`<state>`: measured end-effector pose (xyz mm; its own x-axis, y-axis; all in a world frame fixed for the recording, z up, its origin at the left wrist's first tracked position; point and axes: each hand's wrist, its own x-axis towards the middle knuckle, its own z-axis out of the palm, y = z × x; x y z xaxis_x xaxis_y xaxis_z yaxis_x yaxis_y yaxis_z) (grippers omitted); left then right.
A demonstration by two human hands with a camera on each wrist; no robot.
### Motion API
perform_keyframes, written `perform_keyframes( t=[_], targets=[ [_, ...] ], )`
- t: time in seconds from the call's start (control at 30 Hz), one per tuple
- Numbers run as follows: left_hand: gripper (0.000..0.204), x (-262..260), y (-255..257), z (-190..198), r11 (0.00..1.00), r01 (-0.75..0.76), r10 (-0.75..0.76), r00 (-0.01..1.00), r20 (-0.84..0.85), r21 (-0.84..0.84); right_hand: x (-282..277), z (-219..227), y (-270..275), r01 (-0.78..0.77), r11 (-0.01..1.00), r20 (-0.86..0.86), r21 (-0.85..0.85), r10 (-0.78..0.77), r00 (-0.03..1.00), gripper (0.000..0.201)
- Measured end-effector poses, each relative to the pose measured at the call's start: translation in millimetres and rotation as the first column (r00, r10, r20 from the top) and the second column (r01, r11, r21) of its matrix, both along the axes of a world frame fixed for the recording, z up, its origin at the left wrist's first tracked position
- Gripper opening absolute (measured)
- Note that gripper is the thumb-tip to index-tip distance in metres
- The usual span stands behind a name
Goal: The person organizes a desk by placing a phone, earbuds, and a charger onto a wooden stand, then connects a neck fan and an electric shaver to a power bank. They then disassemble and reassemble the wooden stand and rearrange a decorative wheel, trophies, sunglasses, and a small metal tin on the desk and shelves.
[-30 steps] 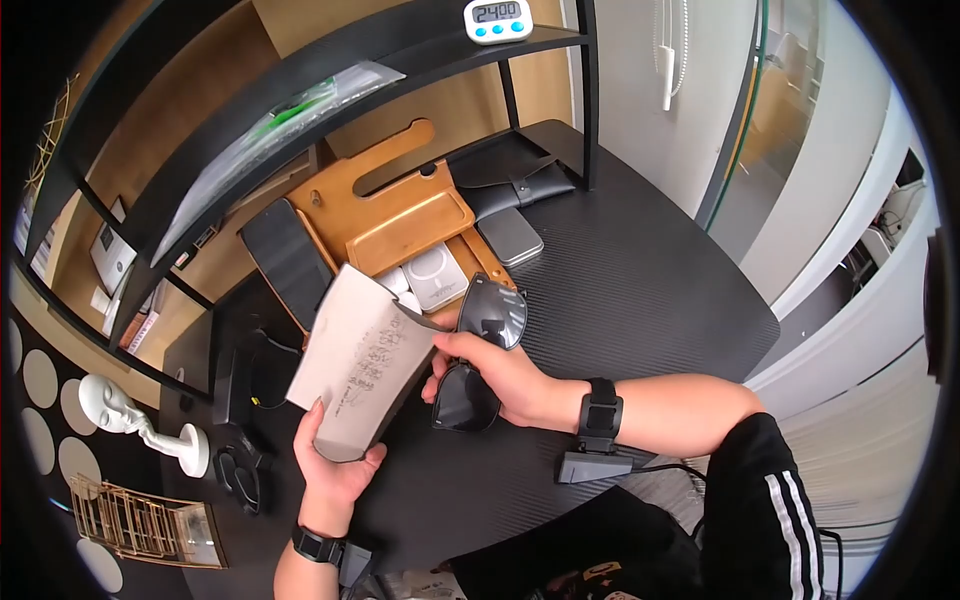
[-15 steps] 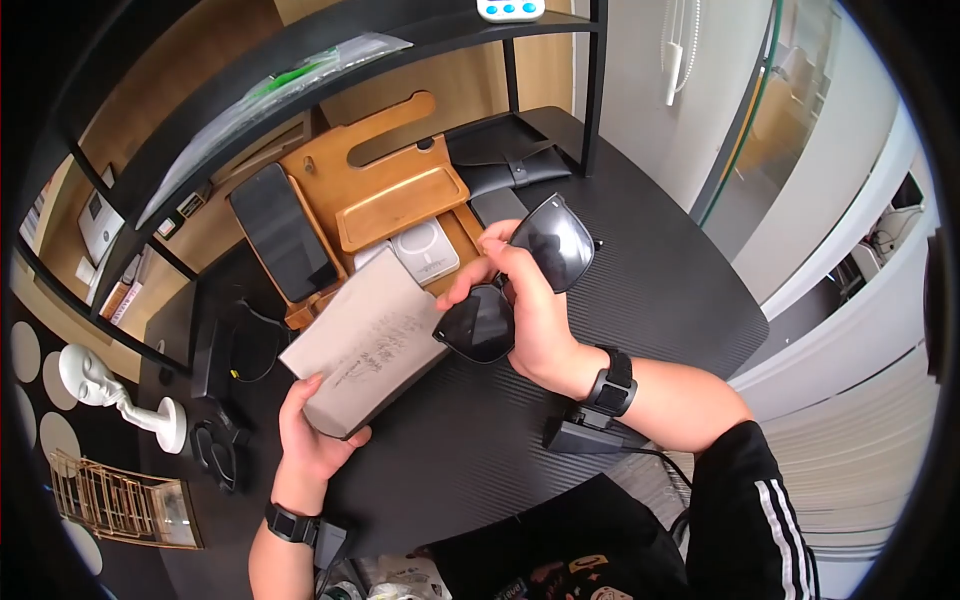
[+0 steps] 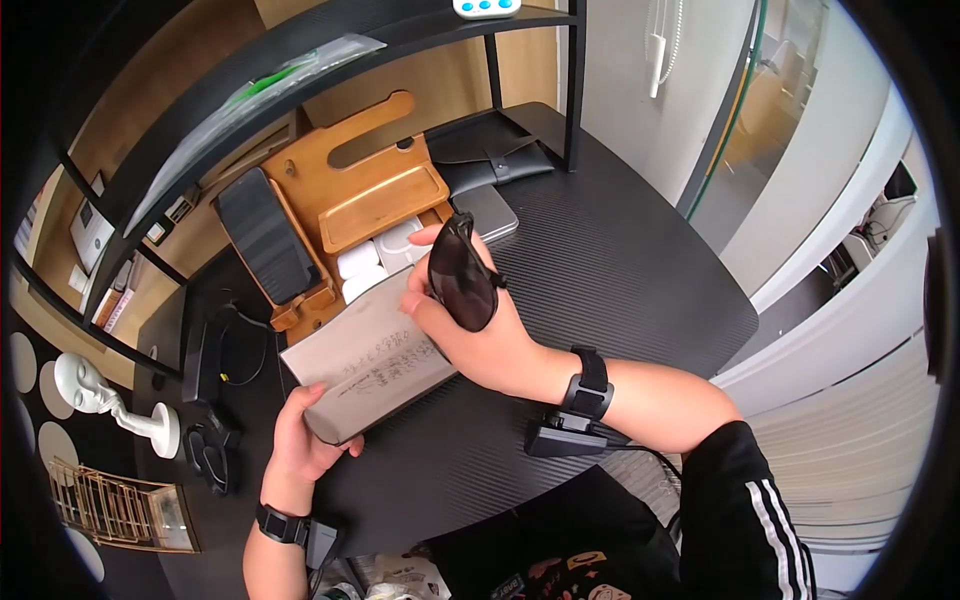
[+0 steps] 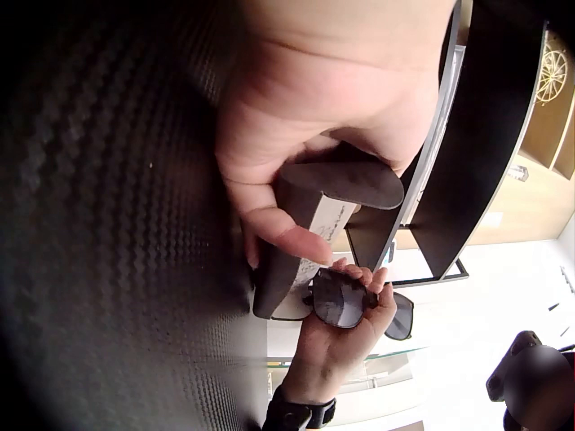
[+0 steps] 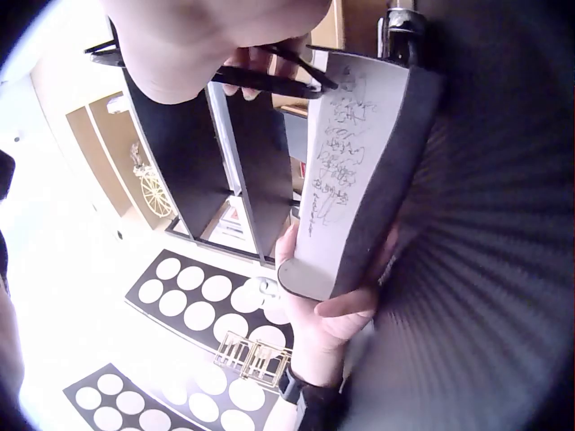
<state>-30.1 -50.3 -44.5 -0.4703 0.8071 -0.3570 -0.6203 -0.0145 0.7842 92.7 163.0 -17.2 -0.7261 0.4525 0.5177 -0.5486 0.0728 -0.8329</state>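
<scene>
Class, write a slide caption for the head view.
Left hand grips an inscribed case; right hand holds sunglasses above the desk.

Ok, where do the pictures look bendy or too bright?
Head view: the long black shelf looks curved, and the picture's corners are dark; left wrist view: the background beyond the black sunglasses with dark lenses is largely washed out white; right wrist view: glare bleaches part of the black panels with white circles.

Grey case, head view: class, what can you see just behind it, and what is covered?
Part of the wooden stand and white items show past the grey case; whatever the case itself covers cannot be seen.
</scene>
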Motion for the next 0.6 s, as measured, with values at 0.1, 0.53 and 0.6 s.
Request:
perform_keyframes(
  t=[0.1, 0.53, 0.6],
  targets=[
    [0.049, 0, 0, 1, 1.000, -0.005, 0.005, 1.000, 0.005, -0.004, -2, -8, 5, -0.053, 0.998, 0.009, 0.037, 0.053, 0.999, 0.025],
    [0.048, 0, 2, 2, 0.998, -0.020, 0.021, 1.000, 0.020, -0.053, 2, -10, 7, 0.004, 1.000, 0.117, 0.008, -0.005, 0.993, 0.038],
    [0.048, -2, 1, 2, 0.998, -0.002, 0.004, 0.999, 0.031, -0.057, 2, -11, 7, 0.029, 0.996, 0.087, 0.090, -0.037, 0.996, 0.030]
  ],
)
